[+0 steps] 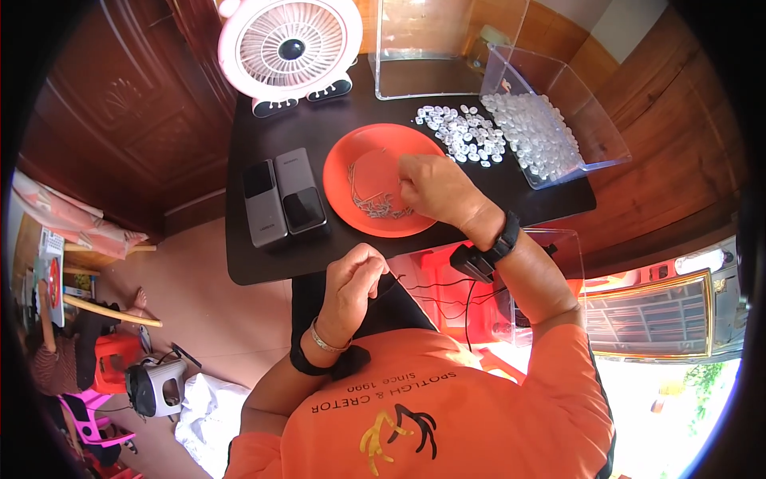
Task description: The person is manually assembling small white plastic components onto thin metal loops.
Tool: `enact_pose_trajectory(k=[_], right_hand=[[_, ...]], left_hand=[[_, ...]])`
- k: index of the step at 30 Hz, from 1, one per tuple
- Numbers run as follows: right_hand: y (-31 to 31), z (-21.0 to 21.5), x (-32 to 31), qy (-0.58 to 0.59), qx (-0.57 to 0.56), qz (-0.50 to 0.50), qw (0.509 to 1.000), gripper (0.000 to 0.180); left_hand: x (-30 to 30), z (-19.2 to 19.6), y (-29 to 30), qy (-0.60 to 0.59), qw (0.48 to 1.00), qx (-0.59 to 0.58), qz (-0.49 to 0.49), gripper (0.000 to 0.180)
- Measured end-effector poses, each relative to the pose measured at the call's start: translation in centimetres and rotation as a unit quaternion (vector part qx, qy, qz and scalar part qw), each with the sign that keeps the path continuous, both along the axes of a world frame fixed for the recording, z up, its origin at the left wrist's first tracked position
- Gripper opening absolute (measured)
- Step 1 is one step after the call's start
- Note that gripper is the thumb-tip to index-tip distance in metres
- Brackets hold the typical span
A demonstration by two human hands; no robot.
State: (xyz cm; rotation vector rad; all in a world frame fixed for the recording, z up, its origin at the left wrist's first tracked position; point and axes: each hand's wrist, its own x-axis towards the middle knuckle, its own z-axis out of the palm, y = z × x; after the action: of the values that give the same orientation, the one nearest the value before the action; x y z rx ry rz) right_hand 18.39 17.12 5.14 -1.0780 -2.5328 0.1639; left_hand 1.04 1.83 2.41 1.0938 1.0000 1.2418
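My right hand (439, 190) is over the right side of a round orange-red plate (343, 152), fingers bent down and closed together. Whatever lies between those fingertips is hidden. Thin silvery metal pieces (379, 206), too fine to tell apart, lie in the plate's near half. Close to the table's front edge, above my lap, my left hand (351, 289) is closed with its fingers curled in, and I cannot make out what it pinches, if anything. Beyond the plate, small clear-and-white flat pieces (467, 134) lie loose on the dark table (279, 259).
A clear plastic box (590, 112) with many similar clear pieces (535, 132) is at the far right. Left of the plate are two grey box-shaped devices (279, 195); behind them stands a pink-and-white fan (291, 52). A person's arm (45, 311) shows at far left.
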Motion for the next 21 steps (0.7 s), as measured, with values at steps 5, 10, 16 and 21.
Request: enact_pose_trajectory(k=[5,10,16,21], right_hand=[[0.0,0.4,0.4,0.093,-0.056,-0.009,0.994,0.011],[-0.5,0.8,1.0,0.164,-0.12,-0.011,0.979,0.015],[-0.7,0.8,1.4,0.176,-0.17,-0.027,0.969,0.013],[-1.2,1.5,1.2,0.158,-0.168,-0.054,0.972,0.016]], left_hand=[[0.2,0.1,0.0,0.017,1.0,0.0,-0.007,0.023],[0.4,-0.1,0.0,0.018,1.0,-0.005,-0.007,0.024],[0.6,0.1,0.0,0.034,0.999,0.004,-0.013,0.024],[0.5,0.4,0.1,0.056,0.998,0.031,-0.002,0.023]])
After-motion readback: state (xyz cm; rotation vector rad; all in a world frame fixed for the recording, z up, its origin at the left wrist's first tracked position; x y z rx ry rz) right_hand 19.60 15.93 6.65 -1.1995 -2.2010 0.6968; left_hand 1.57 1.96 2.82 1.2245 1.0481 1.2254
